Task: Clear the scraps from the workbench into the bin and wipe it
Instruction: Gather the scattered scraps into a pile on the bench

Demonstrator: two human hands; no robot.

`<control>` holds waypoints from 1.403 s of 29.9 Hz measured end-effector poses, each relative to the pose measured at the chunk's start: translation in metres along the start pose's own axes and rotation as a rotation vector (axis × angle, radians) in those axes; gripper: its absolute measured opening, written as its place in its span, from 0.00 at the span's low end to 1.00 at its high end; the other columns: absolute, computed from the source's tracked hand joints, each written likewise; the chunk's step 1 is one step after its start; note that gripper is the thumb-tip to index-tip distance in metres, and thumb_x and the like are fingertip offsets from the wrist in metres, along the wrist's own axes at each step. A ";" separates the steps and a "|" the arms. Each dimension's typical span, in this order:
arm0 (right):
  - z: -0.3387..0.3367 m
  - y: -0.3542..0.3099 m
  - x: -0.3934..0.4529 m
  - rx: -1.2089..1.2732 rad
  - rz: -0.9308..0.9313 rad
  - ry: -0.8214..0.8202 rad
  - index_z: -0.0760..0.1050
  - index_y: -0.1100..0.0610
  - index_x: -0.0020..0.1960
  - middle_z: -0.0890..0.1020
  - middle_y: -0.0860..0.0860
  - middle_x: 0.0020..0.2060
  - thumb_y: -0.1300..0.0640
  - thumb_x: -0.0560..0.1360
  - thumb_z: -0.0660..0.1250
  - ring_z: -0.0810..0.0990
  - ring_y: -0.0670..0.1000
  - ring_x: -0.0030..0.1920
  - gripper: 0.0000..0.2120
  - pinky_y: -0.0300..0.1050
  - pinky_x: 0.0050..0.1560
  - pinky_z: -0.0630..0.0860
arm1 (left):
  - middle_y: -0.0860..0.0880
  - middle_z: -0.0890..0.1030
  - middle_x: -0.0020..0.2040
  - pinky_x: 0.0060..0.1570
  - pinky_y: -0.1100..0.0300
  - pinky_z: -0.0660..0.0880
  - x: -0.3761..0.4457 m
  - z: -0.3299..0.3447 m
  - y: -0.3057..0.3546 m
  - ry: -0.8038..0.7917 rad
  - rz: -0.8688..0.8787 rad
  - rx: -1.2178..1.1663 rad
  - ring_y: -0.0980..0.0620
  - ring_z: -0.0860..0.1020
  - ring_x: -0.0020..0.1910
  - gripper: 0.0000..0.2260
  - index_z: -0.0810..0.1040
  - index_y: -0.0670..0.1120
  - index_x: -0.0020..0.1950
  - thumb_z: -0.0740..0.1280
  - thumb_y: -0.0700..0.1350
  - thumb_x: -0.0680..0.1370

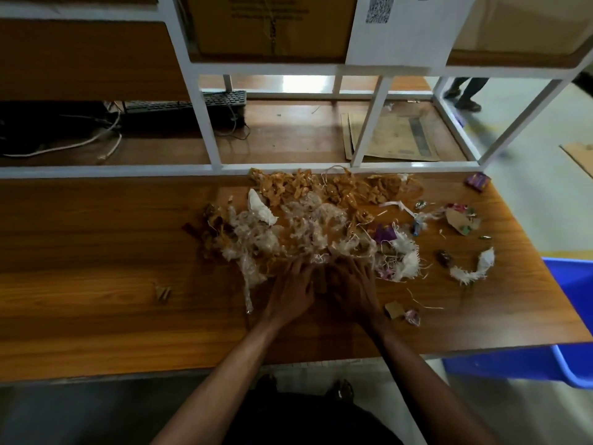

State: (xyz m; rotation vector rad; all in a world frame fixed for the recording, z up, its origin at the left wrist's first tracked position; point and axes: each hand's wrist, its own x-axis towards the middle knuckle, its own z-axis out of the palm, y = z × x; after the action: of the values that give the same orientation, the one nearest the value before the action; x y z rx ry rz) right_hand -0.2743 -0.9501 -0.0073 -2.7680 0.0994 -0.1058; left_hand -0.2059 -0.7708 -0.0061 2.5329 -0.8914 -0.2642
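Both our hands, left (290,292) and right (354,292), fingers spread flat on the scraps (308,220) heaped on the wooden desk (96,252), blue bin (574,316) at its right end, white shelf frame (205,123) behind, pale floor (545,123) beyond.

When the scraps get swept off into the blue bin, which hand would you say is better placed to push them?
Probably the left hand: the bin sits off the bench's right end, so the left, on the pile's near edge, can sweep scraps rightward. The right hand is nearer the bin.

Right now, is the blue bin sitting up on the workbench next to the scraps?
No: the blue bin stands off the right end of the workbench, lower than its top, while the scraps lie on the wood.
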 end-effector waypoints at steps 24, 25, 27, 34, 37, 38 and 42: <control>-0.069 0.120 -0.071 0.256 0.068 -0.040 0.74 0.53 0.61 0.69 0.48 0.56 0.41 0.71 0.65 0.72 0.43 0.45 0.23 0.37 0.36 0.70 | 0.49 0.58 0.74 0.56 0.46 0.80 0.015 0.051 0.080 0.214 -0.184 -0.049 0.42 0.68 0.68 0.25 0.76 0.49 0.70 0.73 0.37 0.74; -0.064 0.124 -0.075 0.271 0.085 -0.095 0.73 0.53 0.62 0.69 0.48 0.56 0.40 0.72 0.64 0.72 0.42 0.44 0.24 0.36 0.35 0.70 | 0.49 0.54 0.76 0.52 0.50 0.82 0.014 0.051 0.083 0.204 -0.190 -0.078 0.42 0.71 0.67 0.27 0.75 0.51 0.71 0.73 0.36 0.74; -0.051 0.127 -0.076 0.252 0.083 -0.187 0.72 0.52 0.64 0.70 0.50 0.60 0.43 0.77 0.66 0.74 0.44 0.46 0.21 0.32 0.37 0.70 | 0.44 0.51 0.79 0.48 0.60 0.81 0.013 0.053 0.089 0.225 -0.205 -0.086 0.42 0.77 0.63 0.30 0.74 0.51 0.71 0.75 0.34 0.72; -0.028 0.101 -0.034 0.238 0.070 -0.085 0.69 0.57 0.74 0.71 0.57 0.66 0.61 0.76 0.73 0.76 0.50 0.56 0.28 0.40 0.50 0.78 | 0.42 0.63 0.72 0.46 0.64 0.71 0.021 0.050 0.103 0.169 -0.149 -0.061 0.42 0.75 0.60 0.27 0.72 0.49 0.75 0.71 0.39 0.76; -0.031 0.098 -0.023 0.342 0.062 -0.055 0.65 0.59 0.78 0.69 0.57 0.68 0.68 0.75 0.70 0.76 0.51 0.58 0.34 0.41 0.52 0.79 | 0.42 0.66 0.73 0.51 0.64 0.70 0.025 0.048 0.100 0.086 -0.101 -0.030 0.46 0.71 0.66 0.22 0.72 0.49 0.74 0.67 0.44 0.80; -0.034 0.100 -0.023 0.374 0.075 -0.036 0.67 0.58 0.77 0.69 0.57 0.68 0.69 0.74 0.69 0.76 0.51 0.59 0.32 0.40 0.52 0.80 | 0.44 0.70 0.69 0.55 0.61 0.71 0.025 0.047 0.102 0.096 -0.062 -0.018 0.46 0.72 0.65 0.19 0.75 0.49 0.71 0.68 0.46 0.79; -0.051 0.120 -0.034 0.485 0.198 0.022 0.75 0.58 0.65 0.72 0.52 0.63 0.71 0.75 0.67 0.76 0.47 0.55 0.20 0.28 0.47 0.76 | 0.45 0.76 0.64 0.63 0.45 0.72 0.023 0.046 0.113 0.039 0.092 -0.064 0.44 0.68 0.66 0.23 0.80 0.48 0.62 0.65 0.62 0.76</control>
State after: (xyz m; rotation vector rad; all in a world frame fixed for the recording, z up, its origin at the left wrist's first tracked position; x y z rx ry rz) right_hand -0.3192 -1.0768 -0.0056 -2.2600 0.3086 -0.0935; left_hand -0.2648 -0.8790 0.0050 2.4227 -0.9660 -0.2098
